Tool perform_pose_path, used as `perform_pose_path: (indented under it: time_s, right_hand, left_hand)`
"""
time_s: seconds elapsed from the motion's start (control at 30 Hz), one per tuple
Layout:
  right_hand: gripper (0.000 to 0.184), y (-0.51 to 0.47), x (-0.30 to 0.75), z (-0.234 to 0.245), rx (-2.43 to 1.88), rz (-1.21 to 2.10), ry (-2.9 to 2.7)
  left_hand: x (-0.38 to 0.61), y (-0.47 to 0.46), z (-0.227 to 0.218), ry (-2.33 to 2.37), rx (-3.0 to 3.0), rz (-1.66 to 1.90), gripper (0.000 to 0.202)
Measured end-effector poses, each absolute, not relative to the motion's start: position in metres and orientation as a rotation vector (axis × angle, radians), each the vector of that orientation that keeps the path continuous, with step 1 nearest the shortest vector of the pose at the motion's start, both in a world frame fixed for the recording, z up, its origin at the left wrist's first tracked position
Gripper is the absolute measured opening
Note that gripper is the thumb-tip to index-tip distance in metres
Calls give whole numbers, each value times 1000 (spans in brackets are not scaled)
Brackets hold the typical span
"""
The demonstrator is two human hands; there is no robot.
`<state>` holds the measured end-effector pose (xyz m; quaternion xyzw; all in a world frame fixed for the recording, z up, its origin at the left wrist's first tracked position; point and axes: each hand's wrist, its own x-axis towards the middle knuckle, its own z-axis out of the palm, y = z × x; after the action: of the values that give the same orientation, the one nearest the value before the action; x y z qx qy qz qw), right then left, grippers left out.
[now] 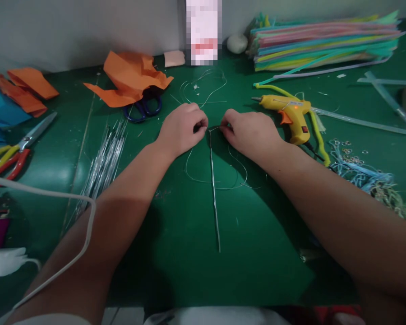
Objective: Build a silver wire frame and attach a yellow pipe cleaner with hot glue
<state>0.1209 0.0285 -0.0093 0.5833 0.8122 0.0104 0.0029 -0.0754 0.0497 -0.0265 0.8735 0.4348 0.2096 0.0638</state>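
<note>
Both grips are closed to narrow pinches. The left grip (pixel 182 130) and right grip (pixel 249 134) face each other, fingertips nipping a thin wire (pixel 244 181) on either side of the top end of a slim silver stick (pixel 214 189). Whether either one also touches the stick itself is too fine to tell. The stick lies flat on the green counter (pixel 176 271), running from the fingers toward the person, with the wire's slack looping loosely across it.

The wire looks feather-light and springy, likely to kink or slip from bare fingers, so a hold close to the stick's tip seems best. The stick looks light, fairly stiff and easy to roll.

A yellow glue gun (pixel 291 115) lies just right of the right grip, and blue-handled scissors (pixel 142 108) sit beyond the left, under orange paper (pixel 131 76). No writing can be read; the label at the back is blurred, and the glue gun shows no legible brand.
</note>
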Motion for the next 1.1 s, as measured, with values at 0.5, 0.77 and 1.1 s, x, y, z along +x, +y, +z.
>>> perform_pose_path:
  time_s: [0.5, 0.77, 1.1]
  right_hand:
    - [32, 28, 121, -8, 1846, -11, 2540]
    - [34, 28, 121, -8, 1838, -16, 2542]
    - [33, 28, 120, -8, 1841, -7, 2530]
  left_hand:
    - [-75, 49, -27, 1314, 2577, 680, 10]
    - [-75, 49, -26, 1315, 2603, 655, 11]
    - [-75, 50, -26, 1309, 2612, 649, 11]
